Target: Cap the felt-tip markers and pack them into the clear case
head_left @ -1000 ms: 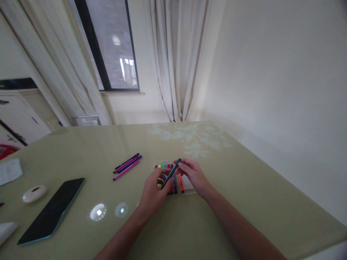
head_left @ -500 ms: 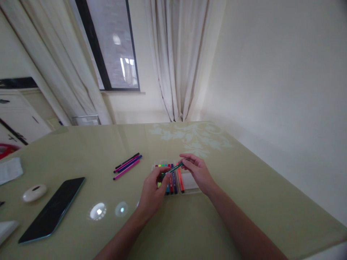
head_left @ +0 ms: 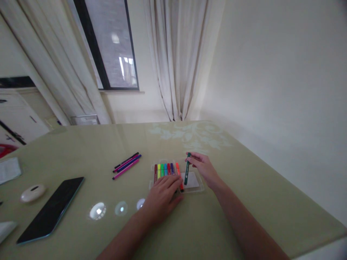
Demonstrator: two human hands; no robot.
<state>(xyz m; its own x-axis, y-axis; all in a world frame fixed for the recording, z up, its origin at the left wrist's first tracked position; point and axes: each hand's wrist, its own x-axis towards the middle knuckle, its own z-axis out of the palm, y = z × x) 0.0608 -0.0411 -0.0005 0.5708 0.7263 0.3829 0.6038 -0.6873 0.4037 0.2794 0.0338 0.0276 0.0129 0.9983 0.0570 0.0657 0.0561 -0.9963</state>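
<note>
My right hand (head_left: 204, 169) pinches a dark green marker (head_left: 187, 174) near its top end, holding it nearly upright over the right half of an open clear plastic case (head_left: 201, 188). My left hand (head_left: 162, 193) lies with fingers stretched out over the case's lower left part, hiding the lower ends of the markers there. In the left half sits a row of several markers, among them a yellow marker (head_left: 159, 170) and a light blue marker (head_left: 165, 169). An orange marker (head_left: 178, 169) lies at the left side of the right half, close to my left fingertips.
Several loose pink, purple and black markers (head_left: 127, 166) lie to the left of the case. Farther left are a dark tablet (head_left: 51, 209), a white oval object (head_left: 33, 193) and a white cloth or paper (head_left: 9, 169). A wall (head_left: 284, 108) borders the table's right side.
My left hand has let go of the green marker and come down onto the case. In my right hand the marker has turned from slanted to nearly upright.
</note>
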